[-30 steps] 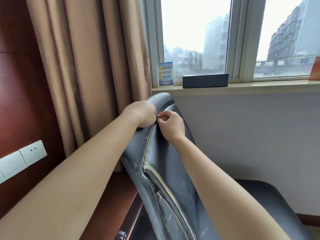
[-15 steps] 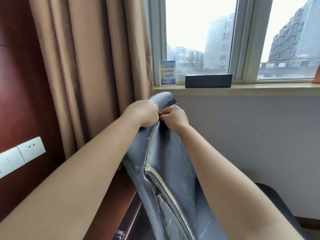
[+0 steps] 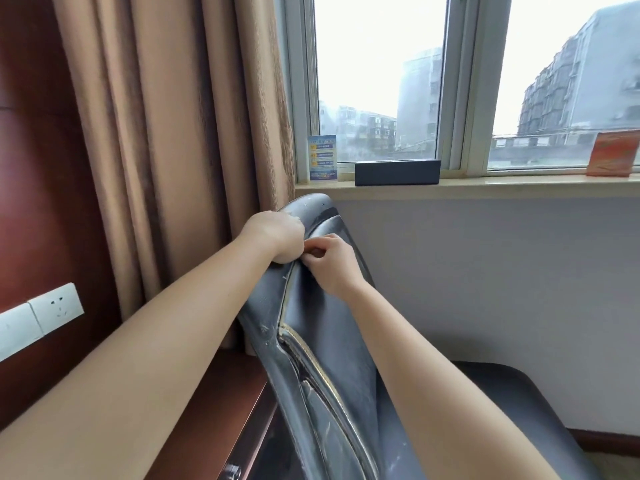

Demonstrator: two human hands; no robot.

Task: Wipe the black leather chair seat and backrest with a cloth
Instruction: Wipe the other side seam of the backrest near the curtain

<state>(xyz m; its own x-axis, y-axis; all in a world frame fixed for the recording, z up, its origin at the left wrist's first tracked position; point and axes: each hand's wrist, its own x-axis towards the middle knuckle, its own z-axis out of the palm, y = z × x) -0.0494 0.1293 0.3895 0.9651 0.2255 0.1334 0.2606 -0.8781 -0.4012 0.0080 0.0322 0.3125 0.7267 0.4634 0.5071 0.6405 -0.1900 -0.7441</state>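
Head view, fingers: the right hand (image 3: 334,263) has its fingertips (image 3: 317,249) pinched together at the left fist, perhaps on something small and brownish; what it is I cannot tell.
Left hand (image 3: 277,237): curled tight over the top edge of the worn black leather backrest (image 3: 322,313) and gripping it.
Change: over the last second both hands have crept up the backrest edge towards its rounded top, staying knuckle to knuckle.
Cloth: none visible anywhere, so to my eye this is picking at the trim, not wiping.
Black leather seat (image 3: 519,403): low on the right, untouched by either hand.
Meaning: wiping looks not yet under way on either surface.
Surroundings: tan pleated curtain (image 3: 166,140) just behind the chair; long black box (image 3: 397,172) on the pale windowsill (image 3: 519,184).
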